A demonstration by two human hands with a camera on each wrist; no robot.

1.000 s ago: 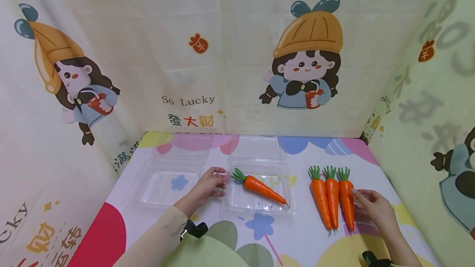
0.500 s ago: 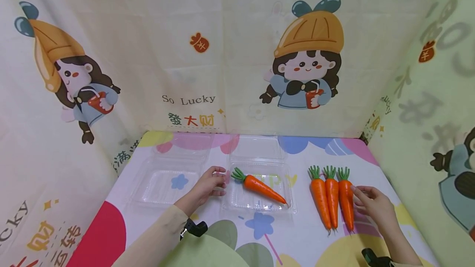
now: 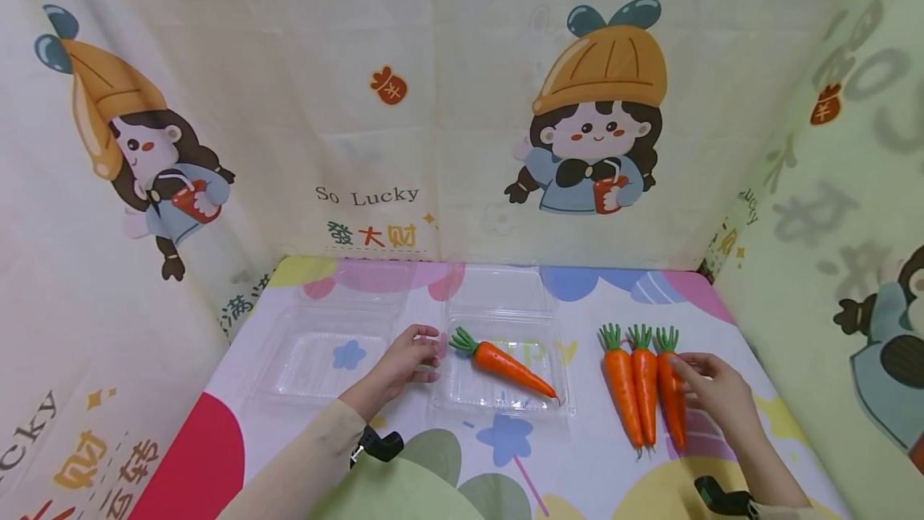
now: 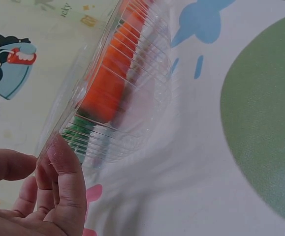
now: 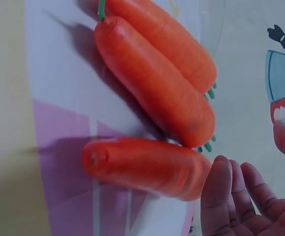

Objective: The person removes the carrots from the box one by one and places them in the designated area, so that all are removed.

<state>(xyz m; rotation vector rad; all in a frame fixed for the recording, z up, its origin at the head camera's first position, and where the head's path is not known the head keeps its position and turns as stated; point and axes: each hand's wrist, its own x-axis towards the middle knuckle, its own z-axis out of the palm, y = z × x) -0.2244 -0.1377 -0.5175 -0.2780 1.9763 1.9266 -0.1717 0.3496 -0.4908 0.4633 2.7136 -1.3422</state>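
Observation:
My left hand [image 3: 401, 361] is at the left edge of a clear plastic container [image 3: 447, 404]; in the left wrist view its thumb and index finger pinch the rim. Inside the container one orange carrot [image 3: 514, 370] lies at a slant, green top to the left. My right hand [image 3: 715, 392] is at the rightmost carrot [image 3: 672, 400] of a row, its thumb over the upper part. In the right wrist view its thumb and fingers stand apart near that carrot's top end, which the fingers hide. The middle carrot [image 3: 645, 396] and left carrot [image 3: 622, 396] lie alongside.
A second clear container [image 3: 289, 363] lies to the left with its lid opened backward. The lid [image 3: 498, 289] of the first container also lies back. A patterned cloth [image 3: 505, 496] covers the table, and printed curtains [image 3: 462, 143] close in the back and sides.
My right hand has moved left and slightly up, from the side of the rightmost carrot to over its upper part. My left hand stays at the container's edge.

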